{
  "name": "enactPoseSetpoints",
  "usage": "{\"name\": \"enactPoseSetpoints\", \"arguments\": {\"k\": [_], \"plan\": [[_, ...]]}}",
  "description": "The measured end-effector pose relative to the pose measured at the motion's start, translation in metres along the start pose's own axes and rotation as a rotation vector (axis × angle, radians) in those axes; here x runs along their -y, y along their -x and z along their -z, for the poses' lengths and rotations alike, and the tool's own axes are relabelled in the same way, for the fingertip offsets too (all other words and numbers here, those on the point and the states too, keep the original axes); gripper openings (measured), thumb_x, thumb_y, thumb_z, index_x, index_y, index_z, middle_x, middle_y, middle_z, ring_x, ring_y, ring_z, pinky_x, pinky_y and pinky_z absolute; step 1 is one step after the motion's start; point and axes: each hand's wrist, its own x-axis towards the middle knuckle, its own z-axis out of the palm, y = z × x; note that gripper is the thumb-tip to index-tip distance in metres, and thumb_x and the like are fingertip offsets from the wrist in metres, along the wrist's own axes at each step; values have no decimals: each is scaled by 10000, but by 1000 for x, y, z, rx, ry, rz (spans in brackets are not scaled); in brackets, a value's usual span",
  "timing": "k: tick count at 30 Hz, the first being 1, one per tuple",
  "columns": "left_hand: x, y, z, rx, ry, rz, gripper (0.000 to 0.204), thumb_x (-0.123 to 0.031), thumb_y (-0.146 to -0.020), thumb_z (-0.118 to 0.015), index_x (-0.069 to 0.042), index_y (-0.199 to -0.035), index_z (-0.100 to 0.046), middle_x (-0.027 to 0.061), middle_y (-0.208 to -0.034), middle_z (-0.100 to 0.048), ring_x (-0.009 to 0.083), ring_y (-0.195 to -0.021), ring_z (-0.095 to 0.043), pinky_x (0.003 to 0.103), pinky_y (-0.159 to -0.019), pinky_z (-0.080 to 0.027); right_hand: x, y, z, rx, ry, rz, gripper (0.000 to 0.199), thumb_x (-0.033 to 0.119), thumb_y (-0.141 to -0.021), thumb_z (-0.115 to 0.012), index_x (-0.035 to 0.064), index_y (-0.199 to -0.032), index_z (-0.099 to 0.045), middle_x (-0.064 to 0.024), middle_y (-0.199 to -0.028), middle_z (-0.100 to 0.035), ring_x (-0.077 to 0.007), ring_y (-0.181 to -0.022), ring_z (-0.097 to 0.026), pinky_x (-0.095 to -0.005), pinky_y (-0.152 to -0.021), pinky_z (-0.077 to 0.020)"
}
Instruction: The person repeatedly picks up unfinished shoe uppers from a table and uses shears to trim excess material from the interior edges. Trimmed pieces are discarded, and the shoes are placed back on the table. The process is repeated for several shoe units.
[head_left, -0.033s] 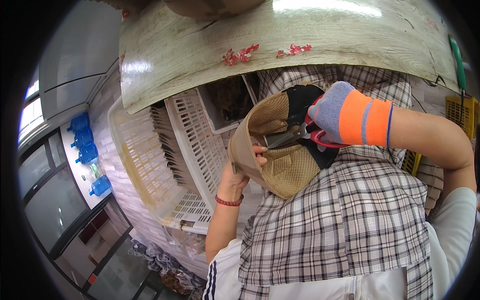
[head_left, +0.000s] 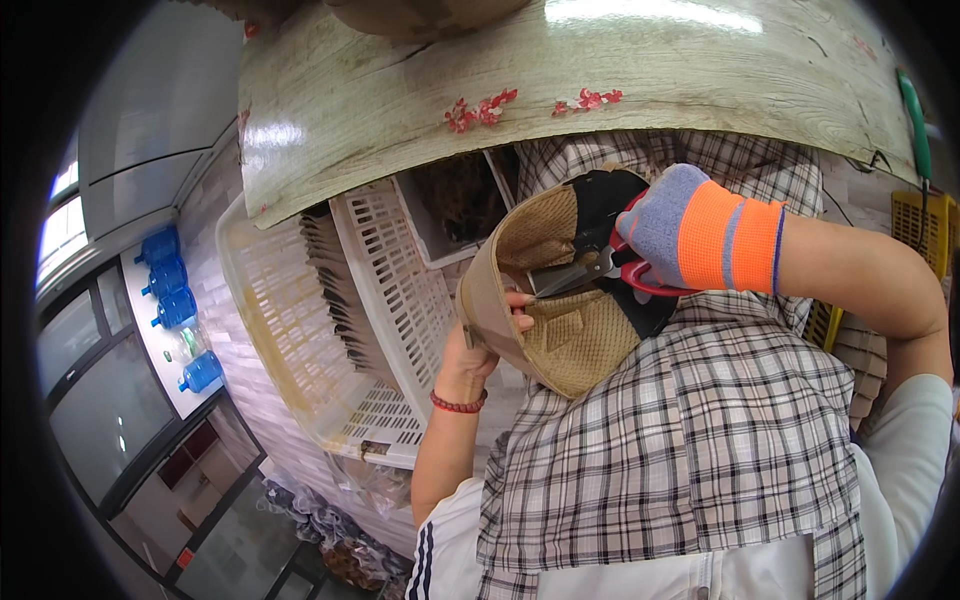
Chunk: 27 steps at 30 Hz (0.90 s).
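Observation:
My left hand [head_left: 482, 345], bare with a red bead bracelet at the wrist, grips the rim of a tan mesh fabric piece [head_left: 570, 340] with a black inner part, shaped like a shoe upper or a cap. My right hand [head_left: 690, 225] wears a grey and orange glove and holds red-handled scissors [head_left: 590, 270]. The blades point left into the inside of the tan piece, close to my left thumb. Both hands are above a plaid cloth [head_left: 680, 440] on my lap, just under the table edge.
A pale wooden tabletop [head_left: 600, 70] with small red scraps curves across the top. White slatted plastic crates [head_left: 370, 300] stand at the left under it. Blue water bottles [head_left: 175, 300] lie far left. A yellow crate [head_left: 915, 225] and a green-handled tool [head_left: 912, 120] are at the right.

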Motion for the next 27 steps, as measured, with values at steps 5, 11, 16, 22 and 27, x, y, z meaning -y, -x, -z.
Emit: {"name": "enactPoseSetpoints", "arguments": {"k": [5, 11, 16, 22, 27], "plan": [[-4, 2, -5, 8, -22, -26, 327, 133, -755, -747, 31, -1064, -707, 84, -933, -719, 161, -795, -705, 248, -734, -595, -2, 3, -18, -130, -215, -67, 528, 566, -770, -748, 71, -951, -732, -111, -730, -710, -284, -727, -723, -382, -630, -564], [-4, 3, -9, -25, -19, -10, 351, 129, -744, -757, 32, -1078, -703, 54, -884, -696, 128, -740, -666, 210, -710, -567, -10, 7, -29, -195, -207, -20, 717, 703, -685, -745, 27, -917, -706, -133, -752, -706, -321, -750, -713, -391, -640, -555], [0, -2, -5, 51, 19, -26, 349, 118, -754, -754, 30, -1087, -695, 46, -880, -691, 116, -740, -660, 205, -724, -562, -8, 7, -32, -151, -219, -25, 718, 714, -684, -738, 34, -911, -705, -131, -751, -705, -322, -744, -712, -397, -640, -552], [-3, -11, -8, -17, -67, 2, 215, 4, -776, -799, 0, -977, -722, 24, -870, -690, 100, -750, -625, 216, -667, -512, -7, 7, -39, -155, -226, -46, 646, 658, -719, -739, 67, -981, -719, -101, -786, -719, -296, -769, -718, -388, -656, -557], [-15, -16, -15, -22, -272, -25, 146, -64, -786, -815, -20, -899, -733, 21, -835, -685, 104, -754, -614, 240, -648, -487, -4, 7, -39, -128, -184, -70, 488, 522, -789, -726, 113, -1055, -723, -78, -853, -730, -264, -815, -719, -372, -684, -560]]}}
